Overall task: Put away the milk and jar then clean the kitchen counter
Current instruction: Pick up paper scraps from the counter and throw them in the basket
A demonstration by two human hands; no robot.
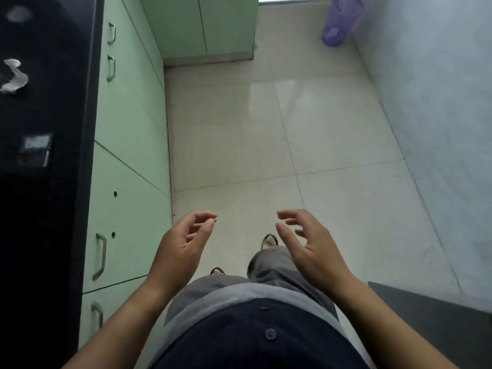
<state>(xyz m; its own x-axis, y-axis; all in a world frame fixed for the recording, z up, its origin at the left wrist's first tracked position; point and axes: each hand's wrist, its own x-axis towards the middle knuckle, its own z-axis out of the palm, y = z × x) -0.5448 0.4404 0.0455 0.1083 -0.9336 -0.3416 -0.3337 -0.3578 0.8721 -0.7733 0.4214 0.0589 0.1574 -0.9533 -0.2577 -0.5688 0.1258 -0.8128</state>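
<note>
Right, both hands empty, held out in front at waist height over the floor [266, 134]. Left hand [183, 241] loosely curled, thumb and forefinger tips nearly meeting, nothing between them. Right hand [306, 241] half open, fingers spread and bent, palm facing left, nothing in it. Hands apart, not touching each other.

Counter [40, 115] runs down the left edge, dark top. On it: crumpled white scrap [14, 75] toward the far end, pale smear [18, 14] beyond that, small dark boxy item [36, 149] nearer, too blurred to ID. Can't make out milk or jar anywhere in view.

Green cabinets [127, 129] w/ metal handles below the counter, more at the far end. Purple bin [340, 20] in the far right corner by the wall [439, 102].
</note>
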